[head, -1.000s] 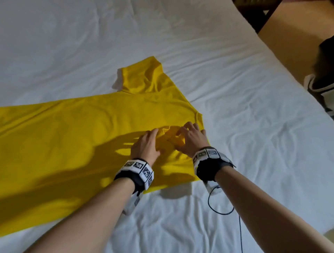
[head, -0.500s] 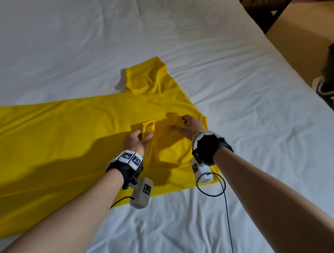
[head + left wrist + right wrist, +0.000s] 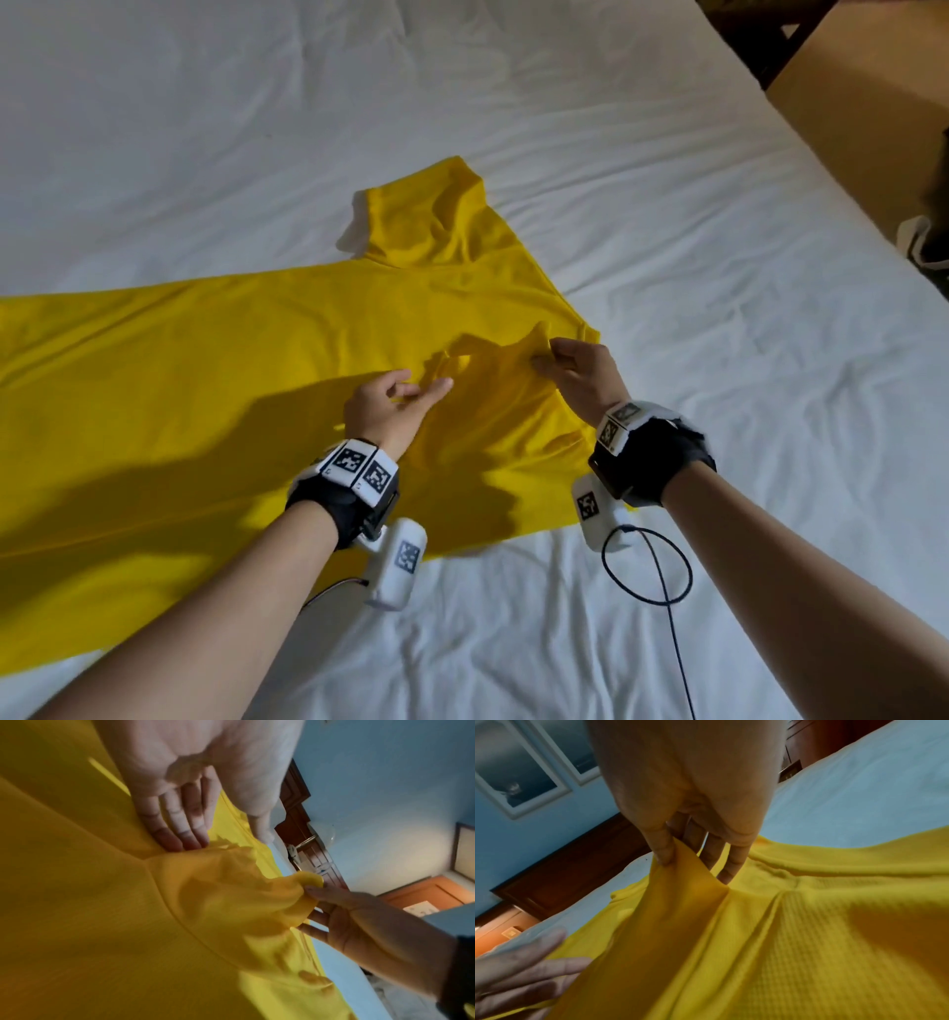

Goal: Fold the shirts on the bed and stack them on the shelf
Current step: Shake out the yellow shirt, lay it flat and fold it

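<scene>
A big bed (image 3: 667,154) with a white sheet fills the room's middle, with a brown floor (image 3: 873,103) beside it, blue walls (image 3: 385,791) and a framed picture (image 3: 521,770). A yellow shirt (image 3: 205,385) lies spread flat on the bed. The left hand (image 3: 385,411) is open with straight fingers resting on the shirt, and the right hand (image 3: 580,370) pinches up a bit of the yellow cloth between thumb and finger.

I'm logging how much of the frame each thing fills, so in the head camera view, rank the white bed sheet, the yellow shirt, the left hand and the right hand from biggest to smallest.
1. White bed sheet
2. Yellow shirt
3. Left hand and right hand: they look alike in size, so unranked.
</scene>
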A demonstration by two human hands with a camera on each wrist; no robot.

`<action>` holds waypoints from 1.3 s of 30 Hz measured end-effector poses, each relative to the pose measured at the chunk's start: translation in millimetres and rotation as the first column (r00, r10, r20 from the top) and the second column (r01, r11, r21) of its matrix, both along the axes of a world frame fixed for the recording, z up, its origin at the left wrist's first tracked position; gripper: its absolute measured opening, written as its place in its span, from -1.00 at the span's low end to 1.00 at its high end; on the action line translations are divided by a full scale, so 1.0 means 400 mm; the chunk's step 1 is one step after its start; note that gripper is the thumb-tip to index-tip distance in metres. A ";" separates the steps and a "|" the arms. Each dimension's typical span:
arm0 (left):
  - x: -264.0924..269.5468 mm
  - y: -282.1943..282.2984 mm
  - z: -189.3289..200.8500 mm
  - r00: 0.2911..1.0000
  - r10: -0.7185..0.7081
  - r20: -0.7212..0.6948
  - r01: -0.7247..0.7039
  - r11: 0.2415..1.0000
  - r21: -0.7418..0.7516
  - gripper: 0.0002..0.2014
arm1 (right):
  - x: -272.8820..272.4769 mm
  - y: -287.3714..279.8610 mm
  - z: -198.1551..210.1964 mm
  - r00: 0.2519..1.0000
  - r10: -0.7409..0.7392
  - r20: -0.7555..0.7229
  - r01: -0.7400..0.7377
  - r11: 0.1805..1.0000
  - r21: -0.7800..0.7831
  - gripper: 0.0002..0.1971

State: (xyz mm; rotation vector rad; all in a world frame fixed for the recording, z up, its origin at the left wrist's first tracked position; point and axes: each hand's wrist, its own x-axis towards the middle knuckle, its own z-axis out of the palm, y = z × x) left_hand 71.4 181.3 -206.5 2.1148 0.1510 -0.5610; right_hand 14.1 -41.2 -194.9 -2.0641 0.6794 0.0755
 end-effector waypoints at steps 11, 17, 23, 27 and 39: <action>0.061 -0.021 0.011 0.994 0.095 -0.049 -0.097 0.995 -0.021 -0.85 | 0.105 -0.027 -0.011 0.985 -0.157 -0.068 0.166 0.973 0.159 -0.62; -0.031 0.038 0.049 0.989 0.134 0.055 -0.112 0.949 -0.295 -0.89 | -0.006 -0.021 0.046 0.970 -0.218 0.105 0.157 0.897 0.413 -0.78; -0.144 0.124 -0.008 0.806 -0.380 0.453 0.416 0.909 0.024 -0.69 | -0.207 0.005 0.023 0.991 -0.013 0.131 -0.004 0.992 0.129 -0.76; -0.171 0.131 -0.027 0.618 -0.704 0.350 0.590 0.710 0.384 -0.46 | -0.259 0.059 -0.033 0.963 0.243 0.118 -0.187 0.915 -0.358 -0.54; -0.077 0.174 -0.051 0.778 -0.627 0.041 0.537 0.696 0.477 -0.30 | -0.168 0.253 -0.062 0.901 0.348 -0.259 -0.433 0.714 -0.550 -0.31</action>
